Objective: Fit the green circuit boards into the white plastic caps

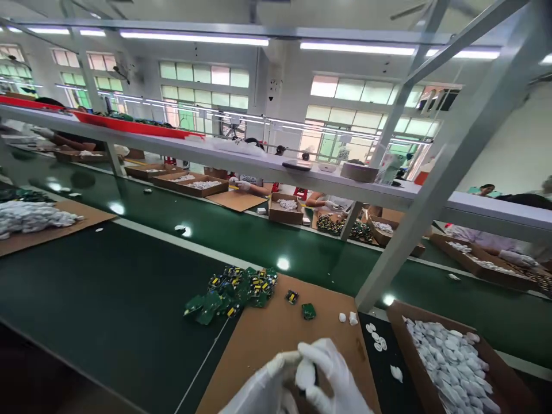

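In front of me, my left hand and my right hand, both in white gloves, are closed around a small white rounded plastic piece. A dark edge shows behind the piece; what it is I cannot make out. The brown cardboard sheet lies under my hands. Ahead of them on the sheet are a small circuit board lying green side up and another board with a yellow part. Two small white pieces sit near the sheet's right edge.
A pile of circuit boards lies at the sheet's far left. On the right, several white discs lie beside a cardboard box of white pieces. A metal post rises behind. Co-workers sit across the green belt.
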A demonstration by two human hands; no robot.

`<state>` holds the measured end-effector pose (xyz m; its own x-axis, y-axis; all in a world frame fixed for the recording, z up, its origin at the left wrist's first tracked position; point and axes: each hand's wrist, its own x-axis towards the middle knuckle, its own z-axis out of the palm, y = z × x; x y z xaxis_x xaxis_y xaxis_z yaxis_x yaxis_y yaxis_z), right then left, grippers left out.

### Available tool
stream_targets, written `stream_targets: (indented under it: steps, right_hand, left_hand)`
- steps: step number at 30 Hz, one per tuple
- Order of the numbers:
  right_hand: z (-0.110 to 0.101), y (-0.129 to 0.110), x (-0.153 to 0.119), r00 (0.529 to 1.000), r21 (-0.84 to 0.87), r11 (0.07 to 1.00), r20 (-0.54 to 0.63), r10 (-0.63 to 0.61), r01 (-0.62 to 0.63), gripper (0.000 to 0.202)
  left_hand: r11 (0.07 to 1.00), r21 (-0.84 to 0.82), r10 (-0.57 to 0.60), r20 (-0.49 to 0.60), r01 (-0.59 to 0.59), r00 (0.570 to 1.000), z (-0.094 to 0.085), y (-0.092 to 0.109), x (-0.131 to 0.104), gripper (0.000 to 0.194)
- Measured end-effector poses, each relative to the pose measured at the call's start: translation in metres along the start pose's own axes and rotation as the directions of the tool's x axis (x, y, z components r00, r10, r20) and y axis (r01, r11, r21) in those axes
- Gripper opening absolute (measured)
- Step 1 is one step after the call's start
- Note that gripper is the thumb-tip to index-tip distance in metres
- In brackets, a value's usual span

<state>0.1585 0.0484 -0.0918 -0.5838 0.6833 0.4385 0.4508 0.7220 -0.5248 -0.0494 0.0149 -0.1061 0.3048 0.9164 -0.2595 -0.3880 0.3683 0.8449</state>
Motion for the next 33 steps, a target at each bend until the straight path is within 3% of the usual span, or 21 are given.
stream_targets:
  steps: [1,3,6,9,11,13,16,19,21,23,25,27,28,30,33]
  right_hand:
    - [-0.004,0.01,0.015,1.0,0.009,1.0,0.018,0.025,-0.025,0.036]
    - [-0.013,0.036,0.054,0.96,-0.141,0.96,0.105,0.259,-0.243,0.024]
    - [-0.022,0.083,0.112,0.895,-0.244,0.874,0.05,0.444,-0.42,0.024]
    - [-0.023,0.118,0.14,0.803,-0.346,0.749,-0.02,0.596,-0.565,0.024]
    - [-0.021,0.124,0.142,0.77,-0.394,0.7,-0.029,0.638,-0.595,0.029]
    - [-0.018,0.119,0.133,0.769,-0.422,0.689,-0.032,0.639,-0.59,0.03]
    - [-0.018,0.098,0.108,0.792,-0.423,0.705,-0.054,0.608,-0.57,0.032]
    - [-0.03,0.075,0.063,0.792,-0.387,0.71,-0.096,0.603,-0.588,0.035]
    - [-0.041,0.06,0.022,0.762,-0.36,0.686,-0.126,0.635,-0.632,0.037]
    - [-0.05,0.043,-0.021,0.711,-0.336,0.642,-0.143,0.689,-0.69,0.037]
    - [-0.052,0.028,-0.059,0.645,-0.314,0.583,-0.146,0.751,-0.75,0.037]
    - [-0.048,0.017,-0.087,0.579,-0.296,0.523,-0.148,0.802,-0.799,0.038]
    - [-0.044,0.014,-0.096,0.55,-0.287,0.495,-0.154,0.821,-0.82,0.039]
    - [-0.035,0.013,-0.105,0.492,-0.262,0.44,-0.179,0.852,-0.859,0.037]
    - [-0.026,0.017,-0.104,0.416,-0.182,0.382,-0.208,0.885,-0.906,0.028]
  left_hand:
    - [0.996,0.077,0.047,-0.077,-0.041,0.996,-0.009,-0.002,0.0,0.037]
    - [0.956,0.271,0.175,-0.235,-0.109,0.956,-0.03,-0.002,-0.005,0.046]
    - [0.795,0.595,0.428,-0.414,-0.117,0.803,-0.068,0.008,-0.016,0.05]
    - [0.556,0.831,0.65,-0.432,-0.003,0.625,-0.103,0.029,-0.024,0.05]
    - [0.397,0.913,0.729,-0.372,0.088,0.575,-0.122,0.044,-0.023,0.051]
    - [0.252,0.955,0.752,-0.293,0.154,0.59,-0.135,0.057,-0.018,0.051]
    - [0.066,0.976,0.716,-0.191,0.206,0.672,-0.144,0.072,-0.006,0.048]
    - [-0.074,0.97,0.662,-0.125,0.23,0.739,-0.139,0.08,0.003,0.045]
    - [-0.132,0.962,0.648,-0.099,0.24,0.755,-0.13,0.085,0.003,0.045]
    - [-0.159,0.951,0.672,-0.092,0.265,0.735,-0.12,0.089,0.0,0.046]
    - [-0.184,0.924,0.735,-0.098,0.336,0.67,-0.108,0.089,-0.005,0.044]
    - [-0.145,0.921,0.793,-0.11,0.362,0.599,-0.093,0.083,-0.009,0.043]
    - [-0.138,0.935,0.8,-0.09,0.328,0.593,-0.085,0.076,-0.011,0.043]
    - [-0.146,0.969,0.782,-0.01,0.198,0.624,-0.067,0.057,-0.011,0.042]
    - [-0.124,0.992,0.756,0.096,-0.003,0.648,-0.043,0.025,-0.01,0.038]
